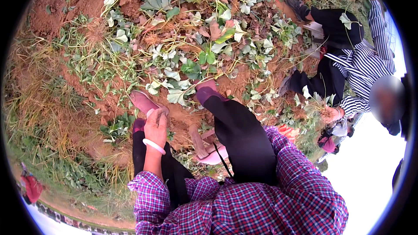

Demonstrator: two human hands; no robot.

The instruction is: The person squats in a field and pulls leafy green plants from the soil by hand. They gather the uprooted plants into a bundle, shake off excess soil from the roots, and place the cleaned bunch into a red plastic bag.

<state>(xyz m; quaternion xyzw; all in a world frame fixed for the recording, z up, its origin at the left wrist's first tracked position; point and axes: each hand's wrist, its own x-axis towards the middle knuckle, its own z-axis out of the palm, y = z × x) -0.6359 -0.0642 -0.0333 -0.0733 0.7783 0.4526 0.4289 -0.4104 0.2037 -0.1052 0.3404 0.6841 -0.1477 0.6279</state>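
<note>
My left hand [156,126], with a white bangle at the wrist, is over my left leg beside a pink shoe [143,101]. Its fingers are bent close together; whether anything is between them is unclear. My right hand is out of view, the checked right sleeve [287,156] running down behind my right knee. Before me, uprooted leafy plants [176,68] with long stems and stringy roots lie on reddish soil. Upright green leaves [206,57] stand near my right foot. A low wooden stool [198,142] with a pink part shows between my legs.
At the right a seated co-worker in a striped shirt [369,68] holds a bunch of rooted plants [310,106]. An orange-red item [289,133] is beside my right sleeve. Dry grass [55,94] covers the ground at left. More people are farther off on both sides.
</note>
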